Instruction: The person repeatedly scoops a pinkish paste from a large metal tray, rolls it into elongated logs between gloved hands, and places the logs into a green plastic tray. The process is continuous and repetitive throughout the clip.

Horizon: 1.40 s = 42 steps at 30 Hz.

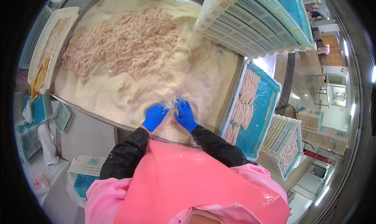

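Observation:
My left hand [155, 116], in a blue glove, rests in the pale breadcrumb-like coating [97, 96] near the front edge of a metal worktable. Crumbs cling to its fingertips, and what lies under them is hidden. Close beside it, my right hand [186, 114], also gloved in blue, has its fingers bent and spread over the crumbs. No held piece shows in it. Beyond both hands a large heap of raw, pinkish meat strips [126, 42] lies on the coating, partly dusted with it.
At right, a blue-lined tray [257, 106] holds rows of coated strips [243, 111]. Stacked white crates [235, 24] rise at the far right corner. A white tub [66, 18] with meat and a yellow glove [41, 75] stands along the left edge. Another crate stack [279, 136] stands lower right.

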### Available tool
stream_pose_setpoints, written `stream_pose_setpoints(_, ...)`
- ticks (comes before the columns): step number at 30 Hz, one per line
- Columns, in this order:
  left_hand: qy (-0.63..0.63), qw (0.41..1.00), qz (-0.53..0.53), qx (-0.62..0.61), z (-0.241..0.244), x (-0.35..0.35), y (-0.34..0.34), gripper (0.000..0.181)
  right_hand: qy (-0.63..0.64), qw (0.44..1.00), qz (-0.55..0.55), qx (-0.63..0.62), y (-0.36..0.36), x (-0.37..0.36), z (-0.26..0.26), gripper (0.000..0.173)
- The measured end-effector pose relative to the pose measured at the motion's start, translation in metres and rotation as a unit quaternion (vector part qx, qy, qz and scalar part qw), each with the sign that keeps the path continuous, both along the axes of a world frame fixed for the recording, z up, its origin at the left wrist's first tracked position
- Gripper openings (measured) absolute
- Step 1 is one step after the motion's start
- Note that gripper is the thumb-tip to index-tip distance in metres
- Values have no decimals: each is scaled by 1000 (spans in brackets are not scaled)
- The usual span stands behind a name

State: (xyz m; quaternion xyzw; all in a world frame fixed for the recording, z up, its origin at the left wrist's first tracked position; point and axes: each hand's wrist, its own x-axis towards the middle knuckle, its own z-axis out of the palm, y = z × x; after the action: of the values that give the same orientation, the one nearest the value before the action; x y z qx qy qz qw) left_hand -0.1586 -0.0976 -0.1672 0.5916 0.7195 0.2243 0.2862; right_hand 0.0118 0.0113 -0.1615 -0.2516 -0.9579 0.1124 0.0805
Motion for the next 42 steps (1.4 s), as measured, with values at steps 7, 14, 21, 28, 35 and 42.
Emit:
stream_pose_setpoints(7,-90,985,62,-131,19,-17,7,36,60,996,-44,-39,-16,6,52,39)
stream_pose_setpoints(14,-182,971,31,-154,21,-21,11,41,146,969,-125,-154,76,-15,52,37)
stream_pose_setpoints(21,-217,956,58,-192,44,-25,15,42,182,961,-192,-76,192,-108,117,65)
stream_pose_setpoints(28,-195,966,60,-156,28,-23,13,42,110,973,-198,33,224,-130,138,75)
stream_pose_setpoints(35,-191,968,43,-156,29,-21,16,38,322,916,-199,-132,262,-126,114,59)
stream_pose_setpoints(42,-176,974,21,-140,32,-26,11,39,360,656,-309,-587,238,-151,192,93)
